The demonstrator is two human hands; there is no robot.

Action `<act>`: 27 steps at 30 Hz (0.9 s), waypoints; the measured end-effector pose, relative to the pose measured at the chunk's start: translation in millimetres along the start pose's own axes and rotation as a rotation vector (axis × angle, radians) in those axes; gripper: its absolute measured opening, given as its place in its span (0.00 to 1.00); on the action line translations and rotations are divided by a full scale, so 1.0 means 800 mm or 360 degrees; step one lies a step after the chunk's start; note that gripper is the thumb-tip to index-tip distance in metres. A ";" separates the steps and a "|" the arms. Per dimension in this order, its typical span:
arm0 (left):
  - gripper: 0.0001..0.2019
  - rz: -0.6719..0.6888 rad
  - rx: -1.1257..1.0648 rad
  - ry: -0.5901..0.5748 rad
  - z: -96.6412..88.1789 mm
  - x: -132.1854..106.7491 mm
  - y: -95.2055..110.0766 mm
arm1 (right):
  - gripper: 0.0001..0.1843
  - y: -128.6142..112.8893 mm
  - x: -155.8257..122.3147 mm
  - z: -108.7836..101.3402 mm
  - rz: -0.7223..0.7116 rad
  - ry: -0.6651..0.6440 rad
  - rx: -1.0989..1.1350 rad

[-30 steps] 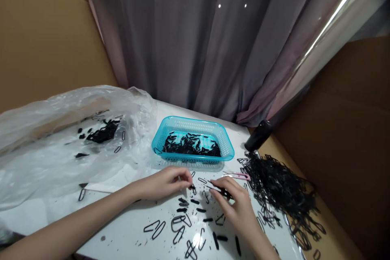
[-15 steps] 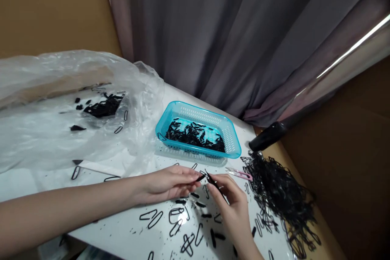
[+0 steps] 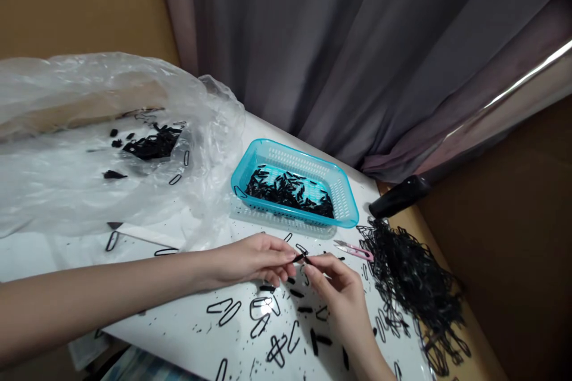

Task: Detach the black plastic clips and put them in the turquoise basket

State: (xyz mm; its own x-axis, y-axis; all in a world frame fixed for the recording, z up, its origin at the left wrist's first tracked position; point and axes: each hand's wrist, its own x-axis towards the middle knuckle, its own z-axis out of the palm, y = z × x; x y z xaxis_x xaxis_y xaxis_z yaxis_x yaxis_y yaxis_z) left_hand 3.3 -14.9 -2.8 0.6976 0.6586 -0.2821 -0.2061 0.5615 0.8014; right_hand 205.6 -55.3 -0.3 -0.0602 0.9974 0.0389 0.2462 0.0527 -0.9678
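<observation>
Clear plastic bag (image 3: 89,149), far left on the white counter (image 3: 179,333), holding black pieces. Left hand (image 3: 250,262): fingers pinched on a small black piece (image 3: 298,258) above the counter. Right hand (image 3: 337,292): fingers closed on the same piece's other end. Turquoise basket (image 3: 346,205) of black pieces behind. Pink snips (image 3: 355,250) just right. Black loop pile (image 3: 411,274), far right.

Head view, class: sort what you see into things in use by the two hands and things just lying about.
In use:
left hand
right hand
small black piece pinched between both
loose black loops beneath the hands

Lying about:
blue basket
pink snips
plastic bag
black tangle
curtain
</observation>
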 end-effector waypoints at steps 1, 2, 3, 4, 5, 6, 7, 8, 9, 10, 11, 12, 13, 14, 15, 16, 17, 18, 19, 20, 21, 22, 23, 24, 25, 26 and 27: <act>0.12 0.0074 0.0166 0.0004 0.002 -0.001 0.000 | 0.13 -0.001 0.000 -0.001 -0.0002 0.0007 -0.0003; 0.13 0.0149 0.0325 0.0024 0.003 -0.003 -0.001 | 0.13 -0.001 0.000 -0.002 -0.0006 0.0016 -0.0009; 0.13 0.0215 0.0464 0.0057 0.005 -0.005 -0.001 | 0.13 -0.001 0.000 -0.002 -0.0010 0.0024 -0.0017; 0.13 0.0266 0.0578 0.0102 0.007 -0.006 -0.002 | 0.13 -0.002 0.000 -0.002 -0.0016 0.0031 -0.0028; 0.13 0.0303 0.0678 0.0150 0.008 -0.008 -0.003 | 0.12 -0.002 -0.001 -0.002 -0.0025 0.0034 -0.0041; 0.13 0.0332 0.0776 0.0193 0.009 -0.009 -0.003 | 0.11 -0.002 -0.001 -0.002 -0.0036 0.0033 -0.0055; 0.14 0.0362 0.0878 0.0225 0.010 -0.010 -0.003 | 0.11 -0.002 -0.002 -0.002 -0.0051 0.0032 -0.0068; 0.14 0.0397 0.0977 0.0249 0.010 -0.011 -0.003 | 0.10 -0.002 -0.003 -0.002 -0.0068 0.0032 -0.0083; 0.15 0.0431 0.1059 0.0265 0.010 -0.012 -0.002 | 0.10 -0.002 -0.003 -0.002 -0.0088 0.0039 -0.0098; 0.15 0.0462 0.1115 0.0280 0.011 -0.013 0.000 | 0.10 -0.002 -0.004 -0.002 -0.0104 0.0056 -0.0106; 0.14 0.0486 0.1148 0.0293 0.011 -0.014 0.001 | 0.09 -0.003 -0.005 -0.003 -0.0138 0.0083 -0.0130; 0.14 0.0507 0.1160 0.0306 0.011 -0.015 0.003 | 0.08 -0.004 -0.006 -0.004 -0.0206 0.0113 -0.0183; 0.14 0.0528 0.1163 0.0316 0.011 -0.016 0.005 | 0.07 -0.005 -0.008 -0.005 -0.0307 0.0145 -0.0265; 0.14 0.0552 0.1168 0.0322 0.011 -0.017 0.007 | 0.06 -0.007 -0.009 -0.006 -0.0436 0.0175 -0.0366; 0.13 0.0579 0.1180 0.0322 0.012 -0.018 0.008 | 0.05 -0.008 -0.011 -0.007 -0.0577 0.0192 -0.0472; 0.13 0.0607 0.1199 0.0321 0.012 -0.019 0.009 | 0.07 -0.009 -0.013 -0.007 -0.0713 0.0197 -0.0571; 0.13 0.0631 0.1221 0.0318 0.012 -0.019 0.010 | 0.09 -0.010 -0.014 -0.007 -0.0823 0.0191 -0.0650; 0.13 0.0652 0.1244 0.0317 0.012 -0.019 0.010 | 0.11 -0.010 -0.016 -0.006 -0.0898 0.0176 -0.0696; 0.13 0.0668 0.1262 0.0317 0.012 -0.020 0.010 | 0.12 -0.010 -0.017 -0.006 -0.0952 0.0151 -0.0732; 0.13 0.0680 0.1277 0.0322 0.012 -0.020 0.009 | 0.14 -0.010 -0.017 -0.006 -0.0995 0.0122 -0.0764; 0.13 0.0689 0.1288 0.0329 0.012 -0.019 0.009 | 0.15 -0.009 -0.018 -0.005 -0.1027 0.0100 -0.0794; 0.13 0.0696 0.1297 0.0334 0.011 -0.019 0.009 | 0.16 -0.009 -0.018 -0.005 -0.1051 0.0087 -0.0818; 0.13 0.0701 0.1304 0.0337 0.011 -0.019 0.009 | 0.16 -0.008 -0.018 -0.005 -0.1065 0.0077 -0.0838; 0.13 0.0705 0.1312 0.0340 0.011 -0.019 0.008 | 0.16 -0.008 -0.017 -0.005 -0.1068 0.0075 -0.0854; 0.13 0.0708 0.1321 0.0340 0.012 -0.019 0.008 | 0.16 -0.008 -0.017 -0.005 -0.1065 0.0076 -0.0866; 0.13 0.0711 0.1329 0.0336 0.012 -0.020 0.008 | 0.16 -0.009 -0.017 -0.005 -0.1059 0.0076 -0.0874; 0.13 0.0713 0.1333 0.0332 0.012 -0.020 0.008 | 0.16 -0.009 -0.017 -0.005 -0.1051 0.0074 -0.0879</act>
State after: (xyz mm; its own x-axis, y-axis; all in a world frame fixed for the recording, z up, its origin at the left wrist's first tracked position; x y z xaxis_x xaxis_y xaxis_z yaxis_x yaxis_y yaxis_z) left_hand -2.5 -26.5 12.2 0.5211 0.8454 0.1172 0.1885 -0.2479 0.9503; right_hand 208.5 -69.4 7.2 -0.3204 0.7544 0.5730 0.6106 0.6269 -0.4839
